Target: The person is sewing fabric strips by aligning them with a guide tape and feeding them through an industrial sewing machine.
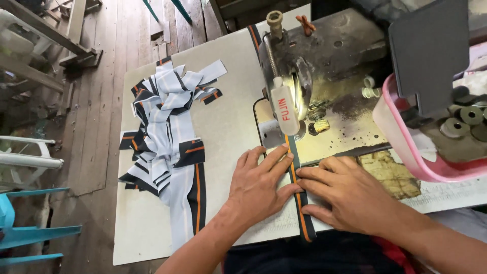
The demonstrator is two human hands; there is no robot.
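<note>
A narrow dark strip [300, 203] with an orange line is fed lengthwise under the presser foot [282, 138] of an old sewing machine [324, 56]. The strip lies flat on the pale table [228, 122], its far end at the needle area and its near end hanging over the table's front edge. For a straight seam, the strip is best kept aligned with the foot, pressed flat and let through evenly, with fingertips held clear of the needle.

The left hand [258, 185] is laid open and flat, its fingers spread, with the fingertips pressing on the strip's left edge just before the foot. The right hand [350, 195] is likewise open and flat, its fingertips touching the strip's right edge a little nearer the body. Nothing is grasped by either hand; the strip is only pinned between them against the table.

A heap of similar striped pieces [170, 137] is piled well to the left, and a pink tub [401, 147] stands at the right
</note>
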